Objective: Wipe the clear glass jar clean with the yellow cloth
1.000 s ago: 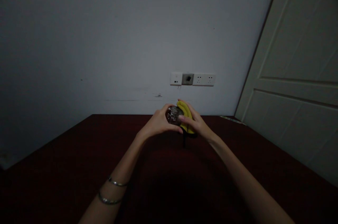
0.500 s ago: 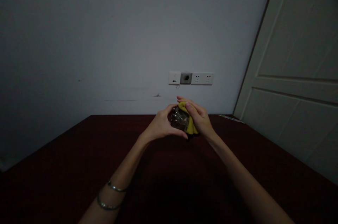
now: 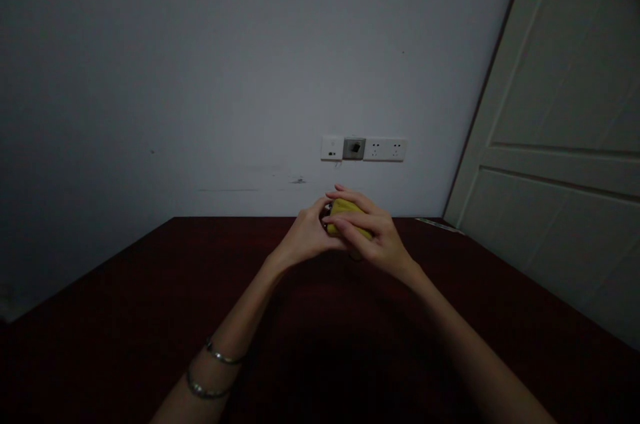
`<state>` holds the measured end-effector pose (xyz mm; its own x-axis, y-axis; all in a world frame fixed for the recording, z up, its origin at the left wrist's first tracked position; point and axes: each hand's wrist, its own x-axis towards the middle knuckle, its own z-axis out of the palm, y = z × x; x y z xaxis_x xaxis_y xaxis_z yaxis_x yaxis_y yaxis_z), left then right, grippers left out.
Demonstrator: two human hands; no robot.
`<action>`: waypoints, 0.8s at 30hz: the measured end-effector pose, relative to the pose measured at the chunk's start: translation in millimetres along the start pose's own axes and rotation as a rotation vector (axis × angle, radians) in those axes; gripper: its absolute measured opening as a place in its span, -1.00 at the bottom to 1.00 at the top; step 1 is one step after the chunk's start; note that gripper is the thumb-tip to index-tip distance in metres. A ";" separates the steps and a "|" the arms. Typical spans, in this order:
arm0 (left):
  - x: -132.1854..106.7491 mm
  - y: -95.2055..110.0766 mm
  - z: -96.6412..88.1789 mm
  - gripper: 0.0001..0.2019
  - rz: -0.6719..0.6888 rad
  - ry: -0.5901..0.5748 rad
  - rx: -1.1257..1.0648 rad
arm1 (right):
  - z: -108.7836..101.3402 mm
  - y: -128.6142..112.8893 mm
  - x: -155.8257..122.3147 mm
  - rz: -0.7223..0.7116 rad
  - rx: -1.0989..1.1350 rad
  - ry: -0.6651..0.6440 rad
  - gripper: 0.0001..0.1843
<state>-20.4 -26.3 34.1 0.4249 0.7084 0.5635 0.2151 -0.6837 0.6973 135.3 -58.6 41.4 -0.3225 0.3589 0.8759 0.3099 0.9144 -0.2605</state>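
Note:
Above the dark red table, my left hand [image 3: 309, 232] curls around a dark, shiny, glass-like object [image 3: 326, 216]. Only a sliver of that object shows at its left side, so its kind is unclear. Draped over it is a yellow cloth [image 3: 346, 207], which my right hand [image 3: 381, 236] presses on from above and from the right. The right fingers lie across the cloth, bent over the object's top. Both hands meet at the object, and the left fingertips are partly hidden.
The dark red tabletop [image 3: 210, 277] runs back to a pale wall [image 3: 240, 77]. White wall sockets [image 3: 385, 149] and a grey socket [image 3: 354, 148] sit behind the hands. A flat strip [image 3: 439, 225] lies at the back right, near a panelled door [image 3: 560, 164].
My right hand has slid left with the yellow cloth, which now covers most of the dark object. The left hand still grips it in nearly the same place.

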 end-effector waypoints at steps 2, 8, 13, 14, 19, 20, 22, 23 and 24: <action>0.0 2.3 1.1 -0.28 0.008 -0.024 -0.050 | 2.5 2.3 1.8 0.082 0.024 0.085 -0.76; 1.8 2.9 3.9 -0.30 -0.029 0.032 -0.056 | 6.1 1.5 5.1 0.217 0.096 0.205 -0.78; 3.2 1.0 5.8 -0.42 -0.107 0.048 -0.178 | 5.3 -6.8 3.4 0.106 0.107 0.112 -0.79; 3.2 1.1 5.8 -0.39 -0.105 0.042 -0.236 | 5.7 -6.8 3.3 0.114 0.113 0.130 -0.79; 2.7 0.5 5.4 -0.27 -0.075 0.002 -0.403 | 9.4 3.1 5.0 0.272 0.196 0.296 -0.78; 2.6 0.0 5.4 -0.25 -0.071 -0.002 -0.411 | 9.6 5.7 5.3 0.301 0.228 0.316 -0.77; 2.6 -1.2 5.7 -0.22 -0.062 0.007 -0.427 | 9.2 9.0 5.3 0.328 0.284 0.333 -0.78; 2.8 -1.7 5.7 -0.20 -0.060 0.015 -0.437 | 8.6 9.4 5.0 0.323 0.303 0.330 -0.78; 3.1 -2.0 5.6 -0.20 -0.059 0.026 -0.449 | 7.9 8.6 4.6 0.305 0.315 0.320 -0.78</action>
<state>-14.5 -23.7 31.9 0.3995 0.7522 0.5240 -0.1672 -0.5022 0.8484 129.5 -47.6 39.9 0.0442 0.5863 0.8089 0.0482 0.8075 -0.5879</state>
